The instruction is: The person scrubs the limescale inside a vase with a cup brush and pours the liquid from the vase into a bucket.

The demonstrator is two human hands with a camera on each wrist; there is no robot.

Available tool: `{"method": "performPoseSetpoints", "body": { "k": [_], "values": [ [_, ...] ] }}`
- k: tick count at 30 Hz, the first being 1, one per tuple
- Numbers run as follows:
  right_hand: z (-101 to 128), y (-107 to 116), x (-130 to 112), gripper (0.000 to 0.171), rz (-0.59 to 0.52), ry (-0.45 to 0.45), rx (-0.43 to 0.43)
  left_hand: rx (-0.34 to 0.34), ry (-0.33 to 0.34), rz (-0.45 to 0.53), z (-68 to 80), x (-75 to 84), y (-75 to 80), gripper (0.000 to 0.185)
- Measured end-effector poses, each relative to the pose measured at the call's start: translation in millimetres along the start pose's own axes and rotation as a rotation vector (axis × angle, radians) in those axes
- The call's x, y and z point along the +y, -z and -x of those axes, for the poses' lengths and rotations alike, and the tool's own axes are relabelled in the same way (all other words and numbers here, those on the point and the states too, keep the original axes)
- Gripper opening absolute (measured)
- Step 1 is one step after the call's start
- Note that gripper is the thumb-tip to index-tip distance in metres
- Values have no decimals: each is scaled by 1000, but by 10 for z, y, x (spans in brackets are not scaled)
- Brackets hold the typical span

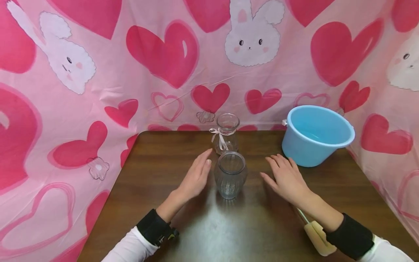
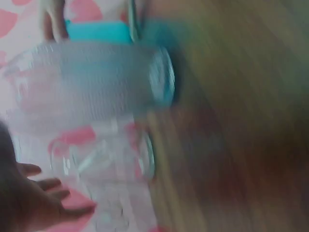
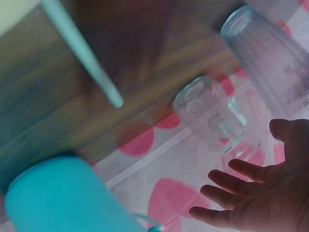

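Note:
A ribbed grey glass vase stands upright in the middle of the brown table. Behind it is a clear glass vase with a white ribbon round its neck. My left hand hovers just left of the ribbed vase, fingers straight, not touching it. My right hand is open to its right, a little farther off. The wrist views are blurred: the ribbed vase and clear vase show beside my left hand; the ribbed vase and clear vase show above my right hand.
A light blue plastic basin sits at the table's back right, also seen as the basin. A bottle brush with a sponge head lies under my right forearm. Pink heart-and-bunny cloth walls the table on three sides.

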State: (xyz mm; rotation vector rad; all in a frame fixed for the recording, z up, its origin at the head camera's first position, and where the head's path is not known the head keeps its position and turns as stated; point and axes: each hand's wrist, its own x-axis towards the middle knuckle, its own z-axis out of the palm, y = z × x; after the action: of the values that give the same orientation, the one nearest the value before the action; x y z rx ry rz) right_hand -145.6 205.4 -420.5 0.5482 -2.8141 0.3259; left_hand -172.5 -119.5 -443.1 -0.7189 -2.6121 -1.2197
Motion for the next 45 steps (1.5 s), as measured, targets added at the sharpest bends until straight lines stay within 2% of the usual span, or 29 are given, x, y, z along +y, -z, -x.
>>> {"method": "performPoseSetpoints", "body": {
  "k": [3, 6, 9, 12, 15, 20, 23, 25, 29, 33, 34, 36, 40, 45],
  "values": [
    [-47, 38, 93, 60, 20, -8, 23, -18, 71, -289, -4, -139, 131, 61],
    [-68, 56, 188, 58, 36, -15, 40, -52, 90, -527, 2, -270, 233, 66],
    [-72, 41, 279, 56, 34, -40, 28, -67, 80, -666, 26, -367, 300, 69],
    [-58, -30, 367, 53, 20, -69, -43, -84, 86, -731, 69, -425, 338, 70],
    [-36, -125, 447, 46, 1, -93, -187, -103, 114, -730, 124, -455, 361, 71],
    [43, -229, 605, 35, -79, -178, -497, -120, 129, -685, 146, -467, 345, 71],
    [89, -479, 871, 37, -109, -192, -594, -121, 133, -666, 157, -469, 337, 71],
    [122, -757, 1133, 41, -118, -177, -600, -122, 137, -657, 165, -476, 332, 71],
    [151, -949, 1270, 39, -133, -161, -586, -116, 133, -652, 187, -491, 325, 70],
    [118, -885, 1206, 32, -124, -159, -603, -116, 132, -647, 210, -489, 329, 70],
    [114, -846, 1183, 32, -127, -154, -594, -119, 133, -643, 214, -486, 328, 70],
    [80, -628, 998, 27, -128, -163, -566, -124, 137, -639, 220, -491, 323, 70],
    [16, -223, 680, 22, -132, -148, -445, -128, 146, -623, 233, -501, 319, 70],
    [-71, 77, 518, 16, -152, -147, -325, -132, 140, -614, 232, -504, 320, 70]
  ]
}}
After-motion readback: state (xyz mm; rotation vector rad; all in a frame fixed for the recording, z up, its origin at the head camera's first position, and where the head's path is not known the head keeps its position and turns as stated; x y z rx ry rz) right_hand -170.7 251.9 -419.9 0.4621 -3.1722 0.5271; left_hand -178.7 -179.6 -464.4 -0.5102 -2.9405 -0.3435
